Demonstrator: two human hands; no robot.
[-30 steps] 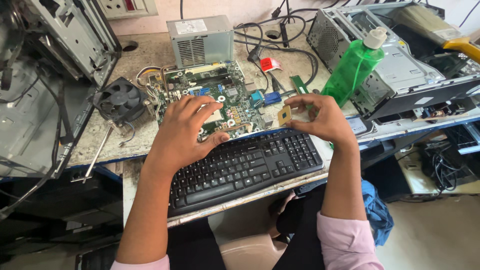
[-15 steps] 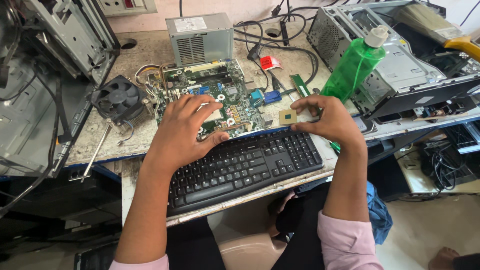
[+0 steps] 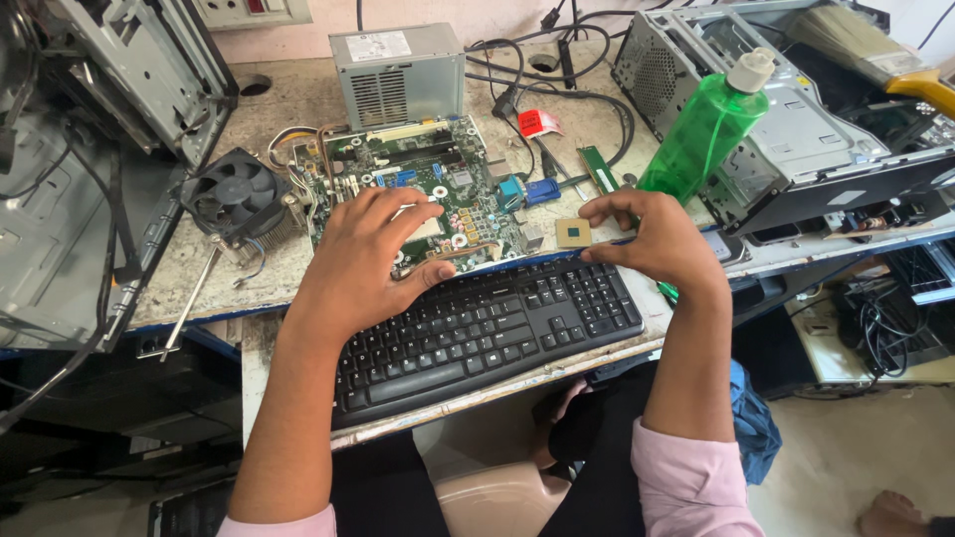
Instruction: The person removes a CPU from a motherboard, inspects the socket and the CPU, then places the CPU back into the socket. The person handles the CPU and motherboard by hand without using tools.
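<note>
Head view, near to far. Black keyboard [image 3: 477, 323] lies at the worktop [image 3: 274, 119] front edge, slanted, its right end farther away.

Left hand [image 3: 373, 244]: unclenched, fingers spread, palm down on the green motherboard [image 3: 428, 189] just beyond the keyboard; grasps nothing.

Right hand [image 3: 657, 239]: at 3 o'clock from the left hand, fingers curled, tips pinching the small square gold chip [image 3: 573, 234]. Chip sits just off the motherboard's right edge, above the keyboard's far right corner; contact with the worktop cannot be told.

Black fan [image 3: 234, 194] at 9 o'clock of the motherboard, touching it. Green bottle [image 3: 706, 124] at 1 o'clock of the right hand, leaning on an open metal case [image 3: 796, 119]. Grey power supply [image 3: 398, 65] at 12 o'clock, behind the motherboard.
</note>
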